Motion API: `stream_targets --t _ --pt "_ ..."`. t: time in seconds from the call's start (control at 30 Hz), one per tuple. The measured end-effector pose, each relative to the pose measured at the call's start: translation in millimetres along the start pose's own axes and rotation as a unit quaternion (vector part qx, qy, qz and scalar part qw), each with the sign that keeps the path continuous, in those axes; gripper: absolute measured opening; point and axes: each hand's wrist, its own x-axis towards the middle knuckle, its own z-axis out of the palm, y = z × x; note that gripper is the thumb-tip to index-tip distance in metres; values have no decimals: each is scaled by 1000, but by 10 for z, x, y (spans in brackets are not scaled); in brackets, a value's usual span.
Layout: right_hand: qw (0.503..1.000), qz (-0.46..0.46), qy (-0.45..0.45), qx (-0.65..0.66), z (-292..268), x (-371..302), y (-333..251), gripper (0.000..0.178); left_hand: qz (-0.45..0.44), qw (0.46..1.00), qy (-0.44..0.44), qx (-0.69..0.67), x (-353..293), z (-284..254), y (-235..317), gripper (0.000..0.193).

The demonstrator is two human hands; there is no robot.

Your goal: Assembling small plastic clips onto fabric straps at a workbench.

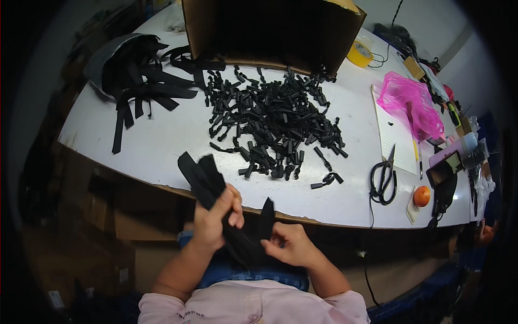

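Observation:
My left hand (208, 229) is closed round a bundle of black fabric strips (200, 177), just off the table's near edge and above my lap. Their ends stick up past the fingers over the tabletop. To its right, my right hand (294, 245) pinches a black strip (265, 220) whose pointed end rises beside the thumb. Where this strip meets the bundle is too dark to make out. Beyond both hands, a wide heap of small black toggle-like pieces (275, 116) covers the middle of the white table (162, 140).
An open cardboard box (259, 60) stands behind the heap. At far left, a grey bag (96, 70) spills more black strips. On the right lie scissors (384, 181), a lined notepad (396, 143), a pink plastic bag (413, 100), an orange fruit (421, 196) and yellow tape (359, 54).

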Motion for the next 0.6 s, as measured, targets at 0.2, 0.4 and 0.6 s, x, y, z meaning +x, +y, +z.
stream_targets --t 0.2,0.4,0.6 --pt "937 36 45 -344 169 -178 493 26 14 989 31 -144 110 -127 178 24" --pt "712 217 51 666 350 -112 323 49 67 981 -56 -174 108 -162 105 24" --pt "720 273 116 628 641 -41 212 41 93 990 -91 53 -127 15 -303 21"
